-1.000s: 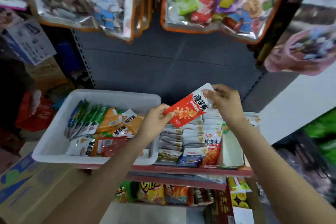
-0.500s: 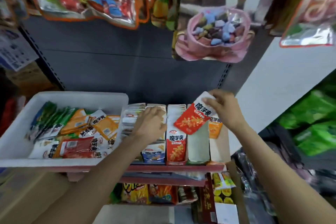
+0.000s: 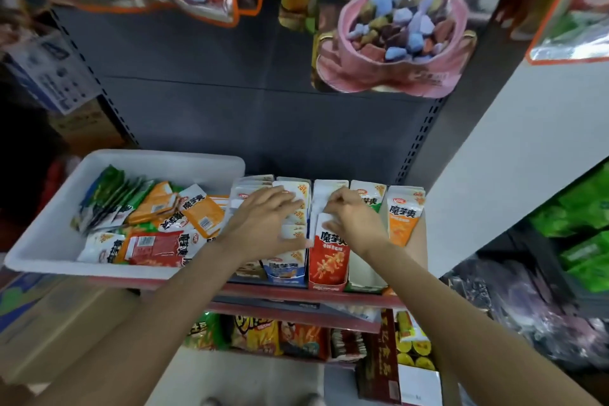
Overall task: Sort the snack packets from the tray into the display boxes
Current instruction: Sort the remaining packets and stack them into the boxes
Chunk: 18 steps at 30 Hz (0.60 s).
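A white tray (image 3: 49, 241) on the shelf's left holds several green, orange, white and red snack packets. To its right stands a row of display boxes filled with upright packets. My right hand (image 3: 354, 222) pinches the top of a red packet (image 3: 329, 257) that stands at the front of the red display box (image 3: 326, 285). My left hand (image 3: 270, 221) lies flat with spread fingers on the white-and-blue packets (image 3: 285, 269) in the box just left of it. An orange packet (image 3: 402, 224) stands in the box at the far right.
A grey shelf back panel (image 3: 230, 115) rises behind the boxes. Large hanging snack bags (image 3: 392, 20) dangle overhead. A white wall panel (image 3: 514, 155) closes the right side. A lower shelf (image 3: 280, 336) holds more snack bags, and cardboard boxes (image 3: 59, 333) stand at lower left.
My right hand has brought the red packet down from above the boxes into the red display box. My left hand has slid right and spread flat on the neighbouring packets.
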Motion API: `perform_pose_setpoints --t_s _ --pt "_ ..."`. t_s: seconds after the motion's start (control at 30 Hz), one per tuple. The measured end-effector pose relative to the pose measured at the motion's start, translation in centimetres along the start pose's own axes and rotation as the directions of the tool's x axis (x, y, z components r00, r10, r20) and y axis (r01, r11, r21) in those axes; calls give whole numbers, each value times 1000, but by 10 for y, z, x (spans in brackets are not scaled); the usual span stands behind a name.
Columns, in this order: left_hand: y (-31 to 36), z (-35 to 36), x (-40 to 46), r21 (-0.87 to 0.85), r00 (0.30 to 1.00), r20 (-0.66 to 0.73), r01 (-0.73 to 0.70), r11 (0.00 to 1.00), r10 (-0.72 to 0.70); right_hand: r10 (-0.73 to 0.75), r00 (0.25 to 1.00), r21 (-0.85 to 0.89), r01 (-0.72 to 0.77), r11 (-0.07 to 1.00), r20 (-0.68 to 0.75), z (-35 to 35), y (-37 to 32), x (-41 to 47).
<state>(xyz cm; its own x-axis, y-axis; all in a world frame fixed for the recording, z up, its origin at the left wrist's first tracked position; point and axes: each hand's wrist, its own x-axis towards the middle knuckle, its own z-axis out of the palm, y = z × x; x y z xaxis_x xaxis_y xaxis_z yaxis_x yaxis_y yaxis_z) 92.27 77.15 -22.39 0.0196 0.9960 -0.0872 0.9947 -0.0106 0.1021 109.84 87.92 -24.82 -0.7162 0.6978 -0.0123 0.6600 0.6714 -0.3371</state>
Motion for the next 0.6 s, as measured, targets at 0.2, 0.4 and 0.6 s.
perform_pose_setpoints --t_s 0.2,0.4,0.6 --pt "-9 6 -2 29 994 96 -58 998 55 -24 999 -72 22 997 -32 8 -5 1" --pt "-16 2 -13 -247 993 -111 -56 967 29 85 987 175 -61 983 -133 -5 -27 9" --pt "-81 8 -47 -460 911 -306 111 881 -275 -10 976 325 82 942 -216 -16 -111 43"
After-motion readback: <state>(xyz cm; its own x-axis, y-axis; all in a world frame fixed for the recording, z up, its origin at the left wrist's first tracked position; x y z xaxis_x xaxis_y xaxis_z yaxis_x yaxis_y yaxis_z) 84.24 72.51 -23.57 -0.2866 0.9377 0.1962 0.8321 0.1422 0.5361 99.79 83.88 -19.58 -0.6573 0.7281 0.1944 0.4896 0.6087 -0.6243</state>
